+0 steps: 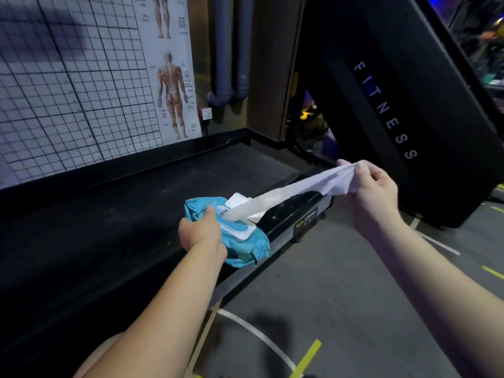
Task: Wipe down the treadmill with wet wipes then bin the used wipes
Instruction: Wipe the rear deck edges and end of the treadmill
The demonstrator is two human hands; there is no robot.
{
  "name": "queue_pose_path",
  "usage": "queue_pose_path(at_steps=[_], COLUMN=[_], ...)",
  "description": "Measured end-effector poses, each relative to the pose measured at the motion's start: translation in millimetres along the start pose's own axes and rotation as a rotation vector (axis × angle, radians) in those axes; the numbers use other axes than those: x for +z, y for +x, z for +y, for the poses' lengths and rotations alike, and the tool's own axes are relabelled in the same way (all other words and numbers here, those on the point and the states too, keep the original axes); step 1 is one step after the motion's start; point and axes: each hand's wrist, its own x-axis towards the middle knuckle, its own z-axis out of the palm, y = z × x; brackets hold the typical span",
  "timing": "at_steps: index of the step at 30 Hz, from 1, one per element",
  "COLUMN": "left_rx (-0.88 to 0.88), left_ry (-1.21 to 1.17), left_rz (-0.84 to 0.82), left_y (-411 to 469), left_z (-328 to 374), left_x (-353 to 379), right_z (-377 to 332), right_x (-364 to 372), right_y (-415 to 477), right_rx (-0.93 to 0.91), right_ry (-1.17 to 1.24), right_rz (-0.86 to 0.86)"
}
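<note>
Our left hand (200, 236) and right hand (373, 192) are bare. Our left forearm (152, 309) and right forearm (436, 282) run uncovered from wrist to the lower edge of view. Beneath the left forearm a rounded bare part shows; we cannot tell which.

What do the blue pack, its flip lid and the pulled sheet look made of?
The blue pack: soft, slightly glossy plastic film; it crinkles under the left hand. The flip lid: rigid, smooth white plastic. The sheet: thin matte white fabric, probably nonwoven; it folds and stretches toward the right hand.
</note>
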Motion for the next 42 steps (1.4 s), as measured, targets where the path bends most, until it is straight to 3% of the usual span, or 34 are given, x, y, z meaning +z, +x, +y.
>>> queue_pose_path(at_steps=[7,15,21,27,35,42], left_rx=[-0.104,-0.269,-0.411,-0.407,-0.23,-0.167], left_ry=[0.056,0.118,0.0,-0.065,-0.029,-0.01], left_rz=[-0.081,-0.434,-0.65,-0.718,-0.684,-0.652], left_y=[24.9,2.7,-35.4,-61.8,-80.2,-92.9], left_z=[-8.5,-20.5,0.9,12.3,14.6,16.8], left_x=[39.1,55.6,39.0,15.8,-9.5,-15.1], right_z=[32.5,13.4,7.8,-0.9,4.1,3.7], right_x=[6.7,55.7,70.4,70.0,80.5,88.3], right_y=[35.1,32.5,13.4,1.9,-37.8,-54.9], right_rx=[0.11,0.242,0.35,0.387,0.353,0.372], right_ry=[-0.082,0.123,0.168,0.213,0.102,0.101], right_rz=[-0.227,-0.37,-0.259,-0.141,-0.324,-0.342])
